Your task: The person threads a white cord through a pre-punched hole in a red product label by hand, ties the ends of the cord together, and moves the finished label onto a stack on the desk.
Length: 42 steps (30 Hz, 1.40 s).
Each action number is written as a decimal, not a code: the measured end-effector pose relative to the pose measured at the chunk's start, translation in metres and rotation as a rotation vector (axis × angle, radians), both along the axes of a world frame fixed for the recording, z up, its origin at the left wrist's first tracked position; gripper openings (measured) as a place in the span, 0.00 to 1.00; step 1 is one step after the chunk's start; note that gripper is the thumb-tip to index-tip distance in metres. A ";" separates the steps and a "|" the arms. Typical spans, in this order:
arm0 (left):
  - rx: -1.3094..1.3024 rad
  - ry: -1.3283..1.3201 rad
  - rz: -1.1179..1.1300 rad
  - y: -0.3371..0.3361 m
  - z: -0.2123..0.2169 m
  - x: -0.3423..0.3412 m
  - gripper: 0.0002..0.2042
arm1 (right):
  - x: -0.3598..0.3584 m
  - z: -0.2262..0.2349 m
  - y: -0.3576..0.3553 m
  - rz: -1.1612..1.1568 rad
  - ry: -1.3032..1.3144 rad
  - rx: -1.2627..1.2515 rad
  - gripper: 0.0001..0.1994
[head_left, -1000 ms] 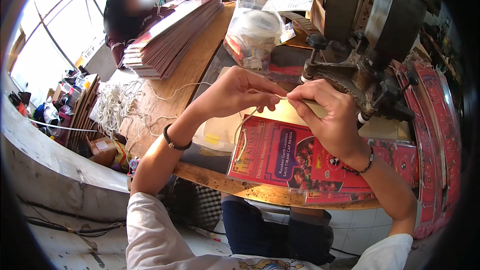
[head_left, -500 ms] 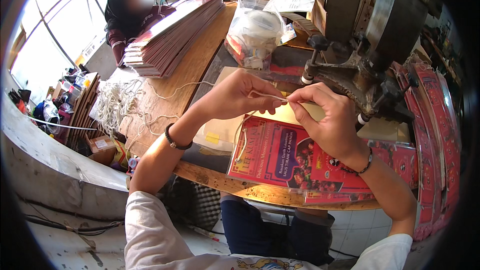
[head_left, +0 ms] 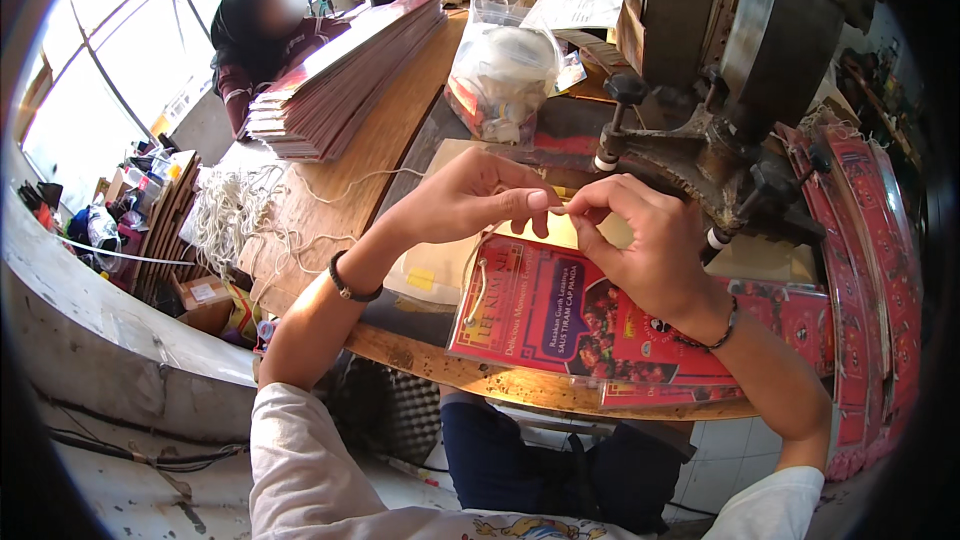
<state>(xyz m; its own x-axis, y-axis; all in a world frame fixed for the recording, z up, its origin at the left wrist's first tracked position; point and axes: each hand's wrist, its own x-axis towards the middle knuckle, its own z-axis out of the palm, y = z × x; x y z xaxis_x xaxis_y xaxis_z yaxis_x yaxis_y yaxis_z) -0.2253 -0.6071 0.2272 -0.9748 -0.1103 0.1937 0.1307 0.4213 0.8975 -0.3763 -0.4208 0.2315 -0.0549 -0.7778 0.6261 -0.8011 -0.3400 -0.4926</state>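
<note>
Above a red printed sheet (head_left: 590,325) with a clear plastic edge, my two hands are held close together. My left hand (head_left: 480,202) pinches a thin white cord (head_left: 482,285) between thumb and forefinger. Close beside it, my right hand (head_left: 645,245) pinches at the cord's end, its fingertips almost meeting those of the left. From the hands, the cord runs down to the sheet's left end, where a loop of it lies. Another red sheet (head_left: 690,395) shows under the first, at the table's front edge.
A tangle of white cord (head_left: 235,215) lies on the wooden table (head_left: 290,275), near a tall stack of boards (head_left: 340,90). Behind my hands are a plastic bag (head_left: 505,75) and a metal machine (head_left: 700,145). Red sheets (head_left: 850,240) are stacked at right. A person (head_left: 260,50) sits at far left.
My hands have shifted slightly down and left, and the left fingers have spread a little around the pinch. The red sheets appear a little further left in the picture.
</note>
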 end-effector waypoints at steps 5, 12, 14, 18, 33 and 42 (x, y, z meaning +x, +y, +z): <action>-0.059 -0.030 0.080 0.008 0.008 0.001 0.12 | 0.001 0.001 0.001 0.017 0.016 -0.066 0.06; -0.050 0.003 0.055 0.009 0.007 -0.001 0.10 | 0.004 0.001 0.001 -0.019 0.016 -0.086 0.06; -0.045 -0.002 0.052 0.011 0.007 -0.001 0.10 | 0.002 -0.002 -0.001 0.004 0.047 -0.106 0.06; -0.038 0.013 0.042 0.011 0.006 -0.001 0.11 | 0.001 -0.001 -0.002 0.009 0.089 -0.143 0.06; -0.050 0.039 -0.083 0.003 0.005 0.002 0.08 | 0.004 -0.005 -0.003 0.025 0.059 -0.122 0.06; -0.069 0.110 -0.079 0.001 -0.002 -0.002 0.08 | 0.006 -0.004 -0.001 0.008 0.081 -0.120 0.06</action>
